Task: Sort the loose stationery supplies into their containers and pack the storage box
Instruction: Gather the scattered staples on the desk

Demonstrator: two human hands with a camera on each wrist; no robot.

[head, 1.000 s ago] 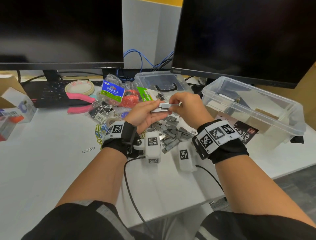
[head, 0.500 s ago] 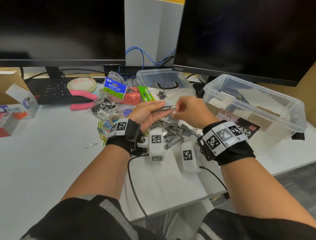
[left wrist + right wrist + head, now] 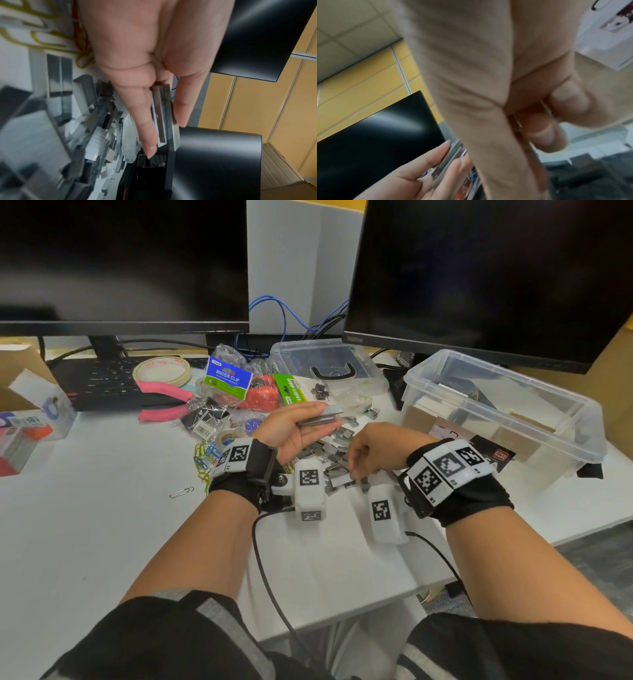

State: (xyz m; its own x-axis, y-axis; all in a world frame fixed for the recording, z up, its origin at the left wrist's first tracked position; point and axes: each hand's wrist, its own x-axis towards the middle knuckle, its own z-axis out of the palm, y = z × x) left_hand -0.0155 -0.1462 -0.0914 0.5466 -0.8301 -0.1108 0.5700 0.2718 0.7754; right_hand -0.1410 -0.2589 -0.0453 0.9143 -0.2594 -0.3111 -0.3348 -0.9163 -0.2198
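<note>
Several staple strips (image 3: 320, 419) you're pinching in your left hand (image 3: 291, 429); your right hand (image 3: 371, 450), fingers curled, is reaching into the staple pile (image 3: 337, 467) for another.

The right hand (image 3: 371, 448) has let go of the staple strips (image 3: 320, 419) and dropped to the loose pile (image 3: 337, 470). Only the left hand (image 3: 291, 431) grips them now.

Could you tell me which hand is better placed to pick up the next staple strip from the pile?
The right hand: it hovers over the staple pile, fingers curled down, while the left hand holds gathered staple strips.
</note>
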